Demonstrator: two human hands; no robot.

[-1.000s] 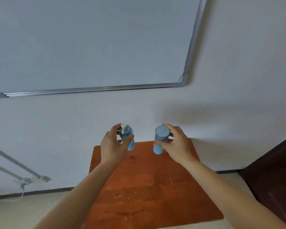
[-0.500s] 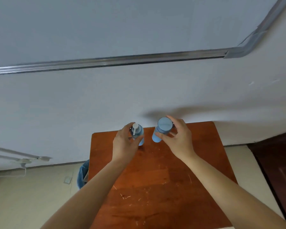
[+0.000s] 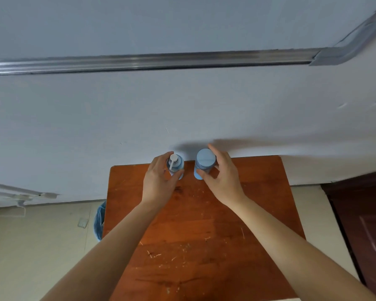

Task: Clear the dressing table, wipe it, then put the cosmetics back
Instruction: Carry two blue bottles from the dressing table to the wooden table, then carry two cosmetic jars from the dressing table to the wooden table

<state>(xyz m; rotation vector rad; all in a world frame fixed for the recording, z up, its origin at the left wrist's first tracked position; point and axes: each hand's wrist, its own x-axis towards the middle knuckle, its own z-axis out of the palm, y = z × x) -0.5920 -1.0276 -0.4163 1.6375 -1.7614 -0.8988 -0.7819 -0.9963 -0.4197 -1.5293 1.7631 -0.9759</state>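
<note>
Items, frame ctr: we hold pump bottle [image 3: 175, 165] in left hand [image 3: 161, 181] and capped bottle [image 3: 205, 161] in right hand [image 3: 224, 181], fingers curled round each, both upright at dressing table [image 3: 258, 192] back edge, prob. to stand them vs. wall.

1 head-worn camera looks forward and steeply down onto the table [image 3: 204, 224], facing the wall [image 3: 96, 116] close behind.

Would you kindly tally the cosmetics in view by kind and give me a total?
pump bottle, held in the left hand: 1
capped bottle, held in the right hand: 1
Total: 2
</note>
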